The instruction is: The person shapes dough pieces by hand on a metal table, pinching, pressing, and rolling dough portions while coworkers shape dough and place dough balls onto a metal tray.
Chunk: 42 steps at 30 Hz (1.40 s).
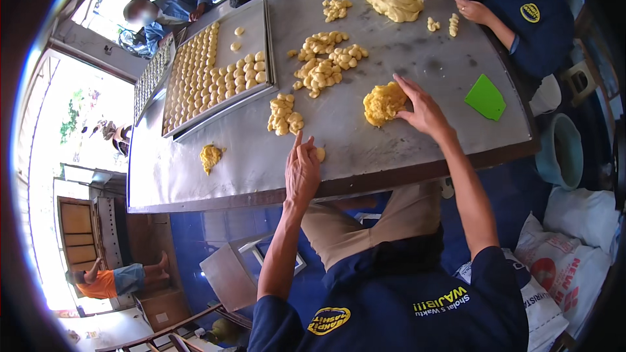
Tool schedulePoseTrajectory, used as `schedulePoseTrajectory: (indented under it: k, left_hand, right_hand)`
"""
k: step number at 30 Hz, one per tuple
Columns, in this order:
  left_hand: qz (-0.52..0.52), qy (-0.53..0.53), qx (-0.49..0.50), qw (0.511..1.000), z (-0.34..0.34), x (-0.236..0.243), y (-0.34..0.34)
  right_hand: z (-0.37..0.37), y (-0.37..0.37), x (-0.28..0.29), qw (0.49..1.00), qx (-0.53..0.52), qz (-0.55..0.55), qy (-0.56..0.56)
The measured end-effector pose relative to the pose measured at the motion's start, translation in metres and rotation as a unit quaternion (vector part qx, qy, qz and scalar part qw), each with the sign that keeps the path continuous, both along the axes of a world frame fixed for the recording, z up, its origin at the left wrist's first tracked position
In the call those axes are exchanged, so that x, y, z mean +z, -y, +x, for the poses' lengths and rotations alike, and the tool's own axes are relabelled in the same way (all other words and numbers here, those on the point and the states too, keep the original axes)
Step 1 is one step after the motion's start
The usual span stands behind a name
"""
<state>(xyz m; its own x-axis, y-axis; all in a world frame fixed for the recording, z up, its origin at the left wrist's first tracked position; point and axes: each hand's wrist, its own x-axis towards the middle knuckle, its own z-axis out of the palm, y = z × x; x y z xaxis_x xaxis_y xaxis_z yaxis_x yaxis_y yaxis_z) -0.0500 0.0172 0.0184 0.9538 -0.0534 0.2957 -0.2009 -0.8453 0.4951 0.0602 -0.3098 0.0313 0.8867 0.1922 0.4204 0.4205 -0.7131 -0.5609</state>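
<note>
White sack (574, 267) beside dough-reaching right hand (424, 112)

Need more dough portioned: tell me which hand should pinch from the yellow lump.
Right. The right hand already has its fingers on the dough lump; the left hand is apart from it, pressing a small dough piece.

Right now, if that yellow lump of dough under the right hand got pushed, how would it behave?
The dough lump looks soft and ragged, so it would probably squash or crumble rather than slide whole. The right hand presses its edge; bits may stick to the fingers. On the flat metal table it is unlikely to roll.
</note>
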Motion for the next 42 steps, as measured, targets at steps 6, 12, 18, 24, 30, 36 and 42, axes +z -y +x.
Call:
schedulePoseTrajectory:
  k: [6,12,18,24,30,36,42]
  left_hand:
    - [-0.177,-0.186,0.064,0.964,0.027,0.054,0.008]
    - [0.154,0.051,0.081,0.983,0.077,-0.004,0.013]
    - [0.101,0.056,0.006,0.993,0.025,-0.003,-0.008]
    - [-0.114,-0.014,0.096,0.989,-0.007,0.034,-0.034]
    - [0.097,0.077,-0.033,0.992,0.077,0.043,-0.070]
    - [0.165,0.032,-0.103,0.980,0.094,0.014,-0.075]
    - [-0.038,-0.178,0.020,0.983,0.087,0.041,-0.064]
  right_hand:
    - [0.011,0.010,-0.004,0.991,0.046,-0.005,-0.126]
    - [-0.019,-0.018,-0.006,0.997,-0.010,-0.081,-0.016]
    - [-0.068,-0.035,-0.026,0.988,-0.067,-0.100,0.092]
    - [-0.065,-0.032,-0.017,0.997,-0.041,-0.042,0.059]
    - [-0.038,-0.040,-0.012,0.997,-0.076,-0.028,0.015]
    - [-0.052,-0.034,-0.020,0.997,-0.066,-0.029,0.016]
    - [-0.043,-0.006,-0.015,0.999,-0.040,-0.022,-0.024]
